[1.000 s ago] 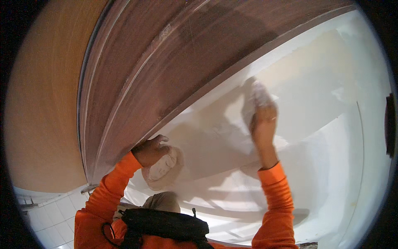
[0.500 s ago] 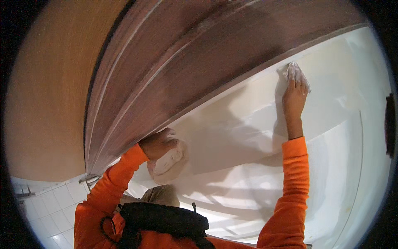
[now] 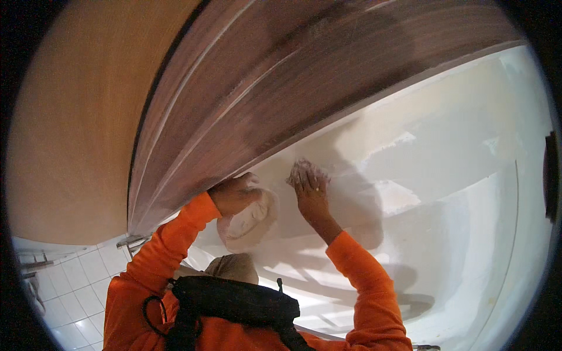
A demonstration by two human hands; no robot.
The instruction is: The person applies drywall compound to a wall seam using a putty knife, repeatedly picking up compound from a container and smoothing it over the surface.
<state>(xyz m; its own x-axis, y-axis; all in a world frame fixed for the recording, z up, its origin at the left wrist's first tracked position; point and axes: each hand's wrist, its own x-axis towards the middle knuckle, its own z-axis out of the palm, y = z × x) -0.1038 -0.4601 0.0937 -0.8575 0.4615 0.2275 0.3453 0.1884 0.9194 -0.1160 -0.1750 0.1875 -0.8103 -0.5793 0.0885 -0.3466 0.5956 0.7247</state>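
Note:
My right hand (image 3: 312,194) presses a crumpled, whitish-smeared cloth (image 3: 300,171) against the pale wall (image 3: 433,164), its fingers laid over it. Just left of it, beside the edge of the brown wooden frame (image 3: 281,88), my left hand (image 3: 233,194) is curled at the rim of a pale, round container (image 3: 253,219). Something white and lumpy, like paste or powder, lies inside it. My left fingertips are partly hidden.
A tan wooden panel (image 3: 88,128) rises at the left. White floor tiles (image 3: 76,286) and some metal rungs (image 3: 133,241) show at lower left. A dark object (image 3: 550,175) sits at the right rim. A black bag (image 3: 234,301) hangs across my chest.
My right hand has swept the cloth leftward and down along the wall, close to the container. My left hand and the container stay nearly in place.

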